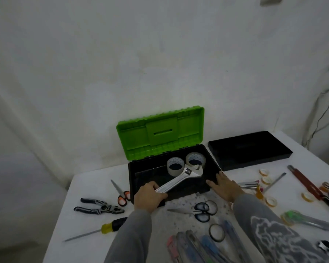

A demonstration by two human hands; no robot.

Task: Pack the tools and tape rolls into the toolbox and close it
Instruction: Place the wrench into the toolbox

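Past my grey sleeve [133, 236], my left hand [148, 197] clamps the handle of the long silver adjustable wrench [179, 182]. Its head points away-right from the grip, inside the black plastic toolbox [130, 173]. The nearer my right hand [225, 187] rests flat, fingers straight, on the rim.

Dim, flat light; soft blur, bowed edges.

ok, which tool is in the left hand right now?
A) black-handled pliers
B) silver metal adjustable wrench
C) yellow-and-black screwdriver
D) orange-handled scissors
B: the left hand grips the handle of the silver metal adjustable wrench, whose head reaches into the open black plastic toolbox.
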